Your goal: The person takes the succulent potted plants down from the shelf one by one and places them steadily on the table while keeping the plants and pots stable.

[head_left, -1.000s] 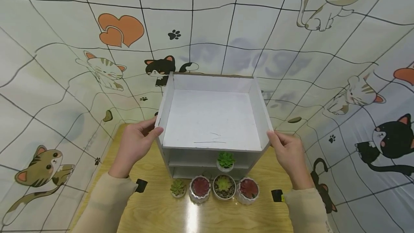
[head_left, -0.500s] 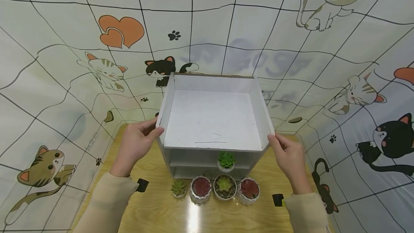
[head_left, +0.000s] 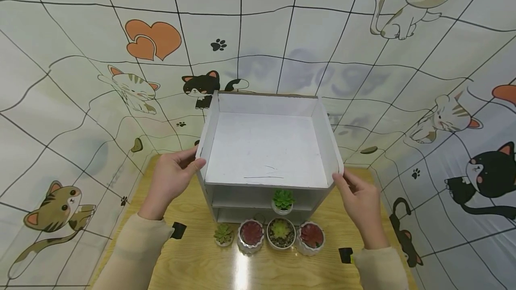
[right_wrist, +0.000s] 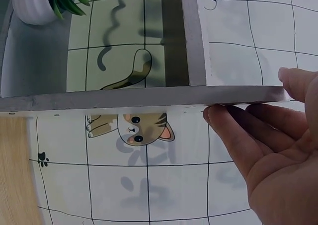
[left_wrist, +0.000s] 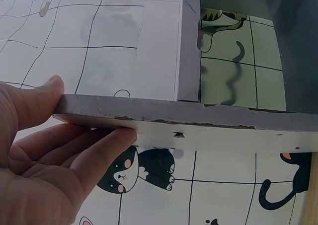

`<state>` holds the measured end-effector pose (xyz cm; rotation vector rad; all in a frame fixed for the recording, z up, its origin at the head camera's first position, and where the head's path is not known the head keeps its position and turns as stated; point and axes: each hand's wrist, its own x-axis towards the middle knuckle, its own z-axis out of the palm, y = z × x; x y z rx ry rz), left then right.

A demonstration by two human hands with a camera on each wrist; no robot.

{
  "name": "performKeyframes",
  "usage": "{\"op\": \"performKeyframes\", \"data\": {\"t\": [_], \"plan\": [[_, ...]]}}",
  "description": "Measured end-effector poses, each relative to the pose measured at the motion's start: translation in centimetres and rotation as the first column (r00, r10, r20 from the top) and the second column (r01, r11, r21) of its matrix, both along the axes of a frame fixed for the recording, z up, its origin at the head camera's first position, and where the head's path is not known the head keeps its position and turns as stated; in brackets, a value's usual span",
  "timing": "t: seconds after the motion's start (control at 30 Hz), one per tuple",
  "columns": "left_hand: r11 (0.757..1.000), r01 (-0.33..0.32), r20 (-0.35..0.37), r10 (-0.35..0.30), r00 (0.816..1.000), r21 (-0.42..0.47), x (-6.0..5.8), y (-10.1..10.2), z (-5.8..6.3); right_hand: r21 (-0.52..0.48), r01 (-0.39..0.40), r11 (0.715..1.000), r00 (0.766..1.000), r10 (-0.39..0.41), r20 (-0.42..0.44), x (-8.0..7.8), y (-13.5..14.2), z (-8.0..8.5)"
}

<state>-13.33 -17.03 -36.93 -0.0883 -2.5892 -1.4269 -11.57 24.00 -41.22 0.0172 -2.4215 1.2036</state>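
A white open-fronted shelf (head_left: 266, 147) stands upright on the table, its top a shallow tray with raised sides. My left hand (head_left: 171, 180) pinches the front edge of its left side panel; in the left wrist view the thumb (left_wrist: 52, 88) lies on one face and the fingers on the other. My right hand (head_left: 359, 202) holds the right side panel (right_wrist: 134, 97) likewise between thumb and fingers. Inside a compartment, toward the right, sits a small green succulent (head_left: 283, 199) in a white pot, partly cut off in the right wrist view.
Before the shelf, a row of potted succulents stands on the wooden table (head_left: 201, 265): a small green one (head_left: 223, 233), a red one (head_left: 251, 232), a yellow-green one (head_left: 281, 229) and another red one (head_left: 311, 235). A cat-printed white cloth (head_left: 258, 35) hangs behind and at both sides.
My right hand has slid slightly down along the right panel's edge, toward me. My left hand keeps its hold; the shelf and plants stay in place while the head view shifts slightly.
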Motion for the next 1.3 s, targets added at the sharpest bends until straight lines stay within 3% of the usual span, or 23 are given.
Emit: {"op": "performKeyframes", "data": {"t": [0.43,1.3], "plan": [[1.000,0.004,0.001,-0.005,1.000,0.023,0.0,0.0,0.0,-0.022,-0.004,1.000,0.999,0.003,-0.043,0.5,-0.3,-1.0],[1.000,0.003,-0.009,-0.003,1.000,0.021,0.0,0.0,-0.1,0.015,0.044,0.999,0.999,-0.043,-0.008,1.9,-1.0,-3.8]]}}
